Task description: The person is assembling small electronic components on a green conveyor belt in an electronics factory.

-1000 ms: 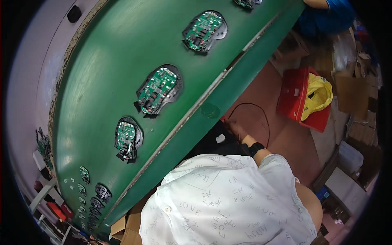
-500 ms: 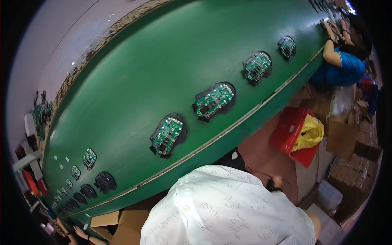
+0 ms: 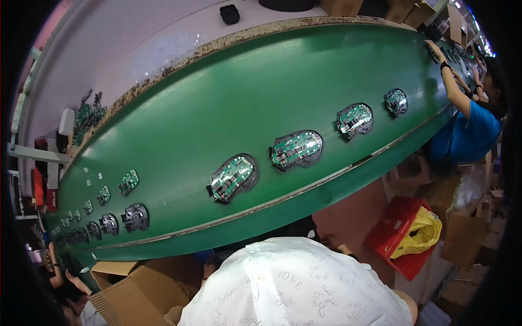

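View levels, more belt shows; near PCBs untouched; L hand, R hand mostly hidden, can't tell opening/grip.

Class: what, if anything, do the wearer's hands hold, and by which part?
Cannot be told: left hand and right hand are small, dim and partly hidden.

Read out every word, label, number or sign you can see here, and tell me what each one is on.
White shirt: scattered grey handwriting-style lettering, partly legible; I won't copy the words out.
Green circuit boards: any markings are too small to read.
Red bin: no writing I can make out.
Open cardboard box: no writing I can make out.
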`<state>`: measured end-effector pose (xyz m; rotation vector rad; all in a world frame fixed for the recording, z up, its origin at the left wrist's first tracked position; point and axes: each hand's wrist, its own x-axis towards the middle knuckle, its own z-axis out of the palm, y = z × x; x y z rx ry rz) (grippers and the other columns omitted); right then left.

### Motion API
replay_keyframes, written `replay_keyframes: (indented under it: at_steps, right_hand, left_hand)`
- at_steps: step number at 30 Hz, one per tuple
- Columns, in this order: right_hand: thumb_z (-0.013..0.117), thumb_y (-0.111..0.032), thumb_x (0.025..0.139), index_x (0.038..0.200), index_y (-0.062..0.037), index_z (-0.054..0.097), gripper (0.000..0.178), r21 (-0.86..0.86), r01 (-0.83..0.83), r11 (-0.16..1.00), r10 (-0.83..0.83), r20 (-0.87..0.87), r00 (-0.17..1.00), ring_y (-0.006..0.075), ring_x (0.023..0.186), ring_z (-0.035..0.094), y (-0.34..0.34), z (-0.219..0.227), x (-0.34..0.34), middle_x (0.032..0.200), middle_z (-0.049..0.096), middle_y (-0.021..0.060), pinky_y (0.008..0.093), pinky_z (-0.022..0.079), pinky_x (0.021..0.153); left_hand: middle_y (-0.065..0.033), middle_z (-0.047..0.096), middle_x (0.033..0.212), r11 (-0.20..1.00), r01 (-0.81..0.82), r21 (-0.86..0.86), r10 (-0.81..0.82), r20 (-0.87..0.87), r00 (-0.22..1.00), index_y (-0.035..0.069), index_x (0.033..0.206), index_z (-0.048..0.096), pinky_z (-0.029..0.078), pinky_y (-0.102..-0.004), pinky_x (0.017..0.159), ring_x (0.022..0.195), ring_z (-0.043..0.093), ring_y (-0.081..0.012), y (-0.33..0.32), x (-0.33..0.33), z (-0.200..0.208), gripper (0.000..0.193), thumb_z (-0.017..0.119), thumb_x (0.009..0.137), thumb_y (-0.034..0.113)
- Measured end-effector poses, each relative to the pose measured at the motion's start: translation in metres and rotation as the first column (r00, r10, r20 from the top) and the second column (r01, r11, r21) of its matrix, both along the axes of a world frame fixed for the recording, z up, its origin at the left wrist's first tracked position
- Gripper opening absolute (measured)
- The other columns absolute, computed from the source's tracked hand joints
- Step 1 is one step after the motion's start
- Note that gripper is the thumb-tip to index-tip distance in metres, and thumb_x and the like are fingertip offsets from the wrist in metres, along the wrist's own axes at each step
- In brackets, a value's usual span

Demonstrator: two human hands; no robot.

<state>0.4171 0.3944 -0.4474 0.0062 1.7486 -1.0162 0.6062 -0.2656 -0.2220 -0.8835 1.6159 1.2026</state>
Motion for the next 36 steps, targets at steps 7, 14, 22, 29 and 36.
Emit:
replay_keyframes:
  at_steps: [7,14,22,29,36]
  right_hand:
    - [0.039,-0.024,0.107,0.131,-0.0035,0.053,0.034,0.129,0.324,0.937,-0.322,-0.034,0.946,0.0332,0.106,0.065,-0.248,0.131,0.005,0.119,0.065,0.0161,0.0485,0.056,0.088]
    - [0.044,-0.024,0.106,0.125,-0.0022,0.054,0.031,0.168,0.370,0.914,-0.354,-0.119,0.928,0.0318,0.100,0.066,-0.251,0.154,-0.031,0.115,0.066,0.0171,0.0455,0.057,0.085]
    - [0.049,-0.024,0.105,0.119,-0.0006,0.056,0.028,0.121,0.373,0.920,-0.346,-0.197,0.918,0.0303,0.093,0.067,-0.244,0.163,-0.075,0.111,0.068,0.0182,0.0421,0.057,0.081]
    - [0.054,-0.023,0.104,0.114,0.0008,0.057,0.026,0.046,0.381,0.923,-0.348,-0.322,0.881,0.0290,0.088,0.068,-0.248,0.147,-0.099,0.107,0.069,0.0192,0.0391,0.058,0.078]
    - [0.058,-0.023,0.103,0.108,0.0022,0.058,0.026,-0.053,0.325,0.944,-0.321,-0.367,0.873,0.0276,0.082,0.069,-0.257,0.142,-0.118,0.103,0.071,0.0202,0.0361,0.058,0.075]
  left_hand:
    - [-0.0109,0.076,0.108,0.980,0.032,-0.196,0.018,0.248,0.969,-0.002,0.119,0.071,0.055,-0.0394,0.089,0.100,0.071,-0.0264,-0.070,0.108,0.063,0.039,0.064,0.099,0.031]
    - [-0.0110,0.076,0.108,0.981,0.194,0.014,-0.182,0.416,0.891,-0.001,0.119,0.071,0.055,-0.0399,0.089,0.100,0.071,-0.0272,-0.103,0.137,0.046,0.040,0.065,0.098,0.031]
    - [-0.0091,0.076,0.117,0.876,0.455,0.158,-0.482,0.248,0.841,0.001,0.120,0.072,0.054,-0.0431,0.092,0.109,0.070,-0.0299,-0.126,0.180,0.045,0.044,0.063,0.094,0.036]
    - [-0.0139,0.073,0.122,0.938,0.343,-0.044,-0.328,0.203,0.923,0.006,0.119,0.074,0.055,-0.0440,0.093,0.110,0.070,-0.0330,-0.093,0.167,-0.013,0.038,0.060,0.095,0.031]
    - [-0.0185,0.073,0.117,0.969,0.232,-0.079,-0.216,0.173,0.961,0.010,0.118,0.075,0.057,-0.0438,0.090,0.106,0.072,-0.0349,-0.044,0.193,0.000,0.034,0.058,0.097,0.029]
